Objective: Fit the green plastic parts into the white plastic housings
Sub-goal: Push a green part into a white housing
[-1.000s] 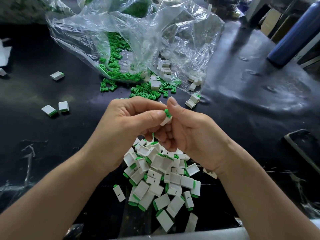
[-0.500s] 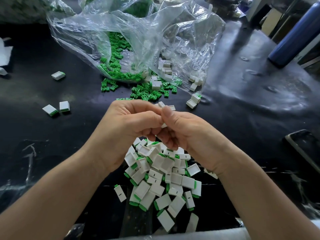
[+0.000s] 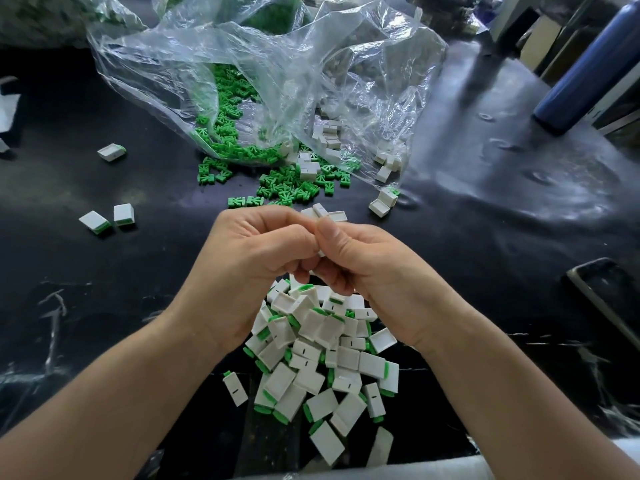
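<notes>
Black and glossy, the tabletop (image 3: 485,209) fills the view. At its far side a crumpled clear bag (image 3: 277,81) spills loose green parts (image 3: 277,185) and a few empty white housings (image 3: 327,133) toward the person. Both hands meet over the middle. The left hand (image 3: 249,265) and right hand (image 3: 374,271) are curled with thumbs touching, and they pinch 1 small white piece (image 3: 321,252) between them. Only a sliver of it shows, and the fingers hide whether a green part sits in it. Just beyond the knuckles are 2 or 3 bare housings (image 3: 329,213); whether any finger touches them cannot be told. Below the wrists lies a heap of assembled units (image 3: 325,358), white with green ends.

Judging by the tight 2-thumb pinch, the step in hand is most likely pressing an insert home into its housing. The next move would be to let the finished unit drop onto the heap and then fetch 1 green part and 1 empty housing. That calls for turning the part to face the housing's open end, lining it up squarely, and pushing it straight in so it does not jam.
</notes>
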`<state>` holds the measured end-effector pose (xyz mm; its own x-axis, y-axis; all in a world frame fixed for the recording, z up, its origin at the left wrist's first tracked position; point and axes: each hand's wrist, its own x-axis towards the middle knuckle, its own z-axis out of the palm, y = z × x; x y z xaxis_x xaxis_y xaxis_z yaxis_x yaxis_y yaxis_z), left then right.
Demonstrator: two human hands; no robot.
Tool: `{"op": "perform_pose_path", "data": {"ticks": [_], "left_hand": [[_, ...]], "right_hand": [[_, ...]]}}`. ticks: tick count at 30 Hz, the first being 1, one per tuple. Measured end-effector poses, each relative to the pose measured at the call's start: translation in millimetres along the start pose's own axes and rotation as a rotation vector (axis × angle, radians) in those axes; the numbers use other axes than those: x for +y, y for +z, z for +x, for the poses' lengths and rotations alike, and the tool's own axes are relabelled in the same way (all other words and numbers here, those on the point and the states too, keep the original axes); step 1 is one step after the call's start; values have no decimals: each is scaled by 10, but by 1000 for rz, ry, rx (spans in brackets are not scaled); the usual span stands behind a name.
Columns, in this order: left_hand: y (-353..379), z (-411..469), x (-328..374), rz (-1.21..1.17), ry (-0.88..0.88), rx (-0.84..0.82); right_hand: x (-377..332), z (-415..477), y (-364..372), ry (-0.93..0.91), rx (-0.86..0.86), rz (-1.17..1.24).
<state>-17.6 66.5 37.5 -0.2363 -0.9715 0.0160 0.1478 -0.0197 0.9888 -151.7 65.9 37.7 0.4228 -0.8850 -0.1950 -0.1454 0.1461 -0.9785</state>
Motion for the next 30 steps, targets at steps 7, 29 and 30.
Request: {"op": "perform_pose_path", "data": {"ticks": [7,29,30], "left_hand": [[17,4,-16,6,-22,7],[-137,49,55,168,-169,-102],[-133,39,59,217,-191,-170]], "right_hand": [[0,-1,19,-6,40,-19],[9,85,-297,50,343,-228],[44,105,-338,40,430,-332]]}}
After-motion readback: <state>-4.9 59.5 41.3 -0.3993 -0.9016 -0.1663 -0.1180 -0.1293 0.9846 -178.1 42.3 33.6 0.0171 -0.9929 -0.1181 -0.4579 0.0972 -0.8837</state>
